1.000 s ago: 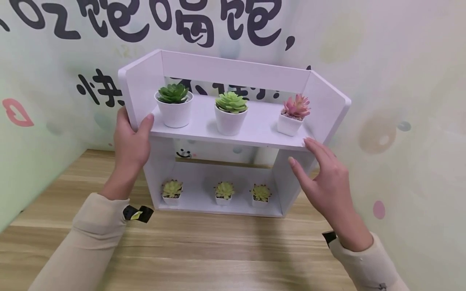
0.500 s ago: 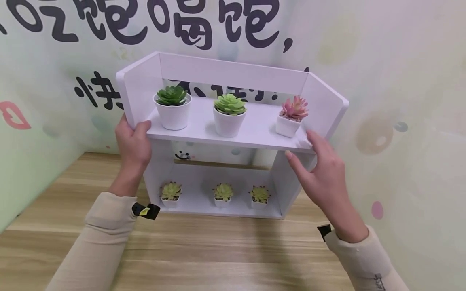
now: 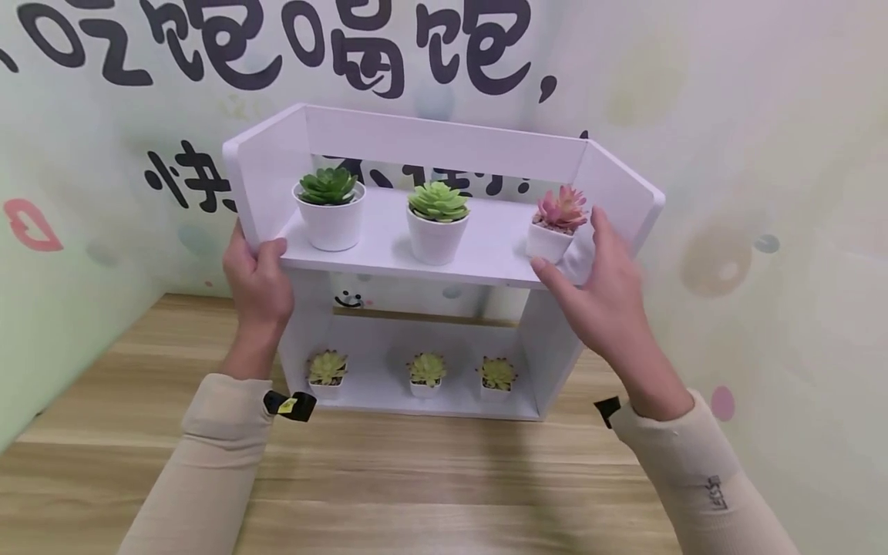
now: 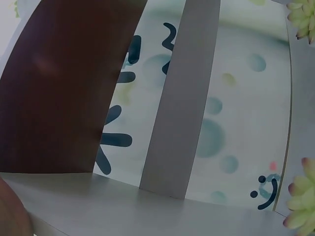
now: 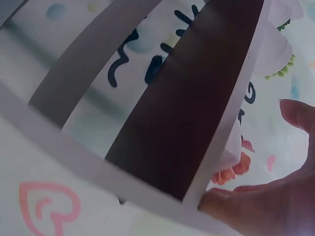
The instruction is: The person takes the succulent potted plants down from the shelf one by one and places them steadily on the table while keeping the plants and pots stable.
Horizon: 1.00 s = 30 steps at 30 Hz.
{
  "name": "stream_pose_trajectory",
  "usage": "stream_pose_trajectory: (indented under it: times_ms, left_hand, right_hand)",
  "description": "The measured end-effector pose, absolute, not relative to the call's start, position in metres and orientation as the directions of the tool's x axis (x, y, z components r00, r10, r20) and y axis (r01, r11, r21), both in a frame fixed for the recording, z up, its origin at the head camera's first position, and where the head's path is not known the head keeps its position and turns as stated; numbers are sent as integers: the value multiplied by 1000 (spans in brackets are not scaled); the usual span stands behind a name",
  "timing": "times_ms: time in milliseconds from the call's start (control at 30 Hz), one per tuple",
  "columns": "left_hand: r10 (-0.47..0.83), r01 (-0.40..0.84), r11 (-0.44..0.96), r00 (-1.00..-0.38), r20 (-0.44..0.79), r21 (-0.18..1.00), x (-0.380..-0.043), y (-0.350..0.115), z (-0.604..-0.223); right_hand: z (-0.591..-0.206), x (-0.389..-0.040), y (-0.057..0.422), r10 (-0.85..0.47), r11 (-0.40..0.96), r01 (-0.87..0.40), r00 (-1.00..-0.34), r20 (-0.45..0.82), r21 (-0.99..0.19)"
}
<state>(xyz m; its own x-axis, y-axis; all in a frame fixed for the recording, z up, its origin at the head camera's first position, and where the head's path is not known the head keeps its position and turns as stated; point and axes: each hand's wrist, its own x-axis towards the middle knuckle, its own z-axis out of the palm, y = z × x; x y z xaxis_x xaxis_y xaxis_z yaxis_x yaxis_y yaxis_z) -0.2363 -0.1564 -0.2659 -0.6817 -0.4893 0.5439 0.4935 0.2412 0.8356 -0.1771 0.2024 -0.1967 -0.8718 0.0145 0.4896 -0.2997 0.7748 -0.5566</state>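
A white two-tier shelf stands on the wooden table. My left hand grips its left side panel, thumb at the front edge of the upper board and fingers hidden behind the panel. At the upper board's right end sits a pink succulent in a square white pot. My right hand is spread beside this pot, thumb at its lower front and index finger along its right side. In the right wrist view, the same hand is at the board's edge, near the pink leaves.
On the upper board also stand a dark green succulent and a light green succulent in round white pots. Three small yellow-green succulents, among them a middle one, line the lower board. Behind is a wall with black lettering.
My right hand has moved up and inward from the shelf's right front edge to the pink succulent's pot. The left hand keeps its grip on the shelf, its forearm shifting slightly right.
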Motion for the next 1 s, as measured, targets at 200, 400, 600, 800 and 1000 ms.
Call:
stream_pose_trajectory:
  times_ms: [200,400,600,800,1000]
  left_hand:
    - [-487,501,258,-671,559,826,-238,-155,-267]
    - [-511,523,264,-637,577,811,-239,-156,-269]
    - [-511,534,269,-626,589,802,-239,-157,-269]
    - [-524,535,272,-615,590,800,-239,-158,-268]
    - [-526,532,243,-630,571,811,-241,-156,-271]
  right_hand:
    - [-181,-207,197,90,696,-261,-892,442,-669]
    - [-177,-231,195,147,619,-245,-898,416,-746]
    - [-181,-236,194,188,573,-182,-920,345,-799]
    - [-181,-238,191,208,543,-139,-933,293,-828]
    - [-185,-238,191,234,562,-107,-931,282,-820]
